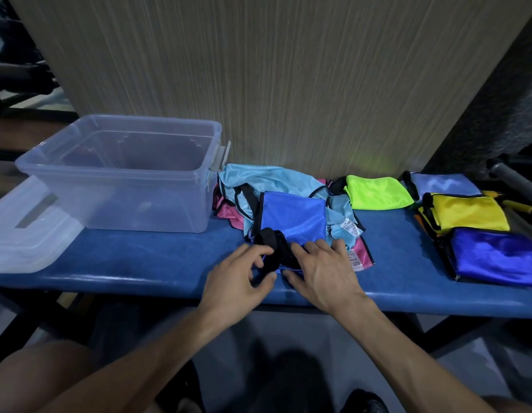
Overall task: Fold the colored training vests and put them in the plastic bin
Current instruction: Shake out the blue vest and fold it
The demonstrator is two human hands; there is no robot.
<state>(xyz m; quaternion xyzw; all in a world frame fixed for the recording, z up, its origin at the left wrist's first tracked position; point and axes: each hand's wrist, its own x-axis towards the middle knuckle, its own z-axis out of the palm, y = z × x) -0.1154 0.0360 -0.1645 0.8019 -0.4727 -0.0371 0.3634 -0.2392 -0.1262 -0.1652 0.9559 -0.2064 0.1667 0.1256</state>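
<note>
A blue vest (293, 220) with black trim lies folded on the blue bench (139, 257), on top of a light blue vest (259, 178) and a pink vest (226, 211). My left hand (238, 281) pinches the black trim at the blue vest's near edge. My right hand (321, 269) rests on the same edge with fingers spread flat. The clear plastic bin (122, 171) stands to the left with nothing visible inside it. Folded vests lie at the right: neon green (378, 193), pale blue (443, 183), yellow (464, 213) and dark blue (497, 254).
The bin's clear lid (23, 231) lies on the bench's left end. A wood-grain panel (273, 79) rises right behind the bench. A grey bar (515, 177) and a yellow handle (518, 207) lie at the far right. My legs are below the bench's front edge.
</note>
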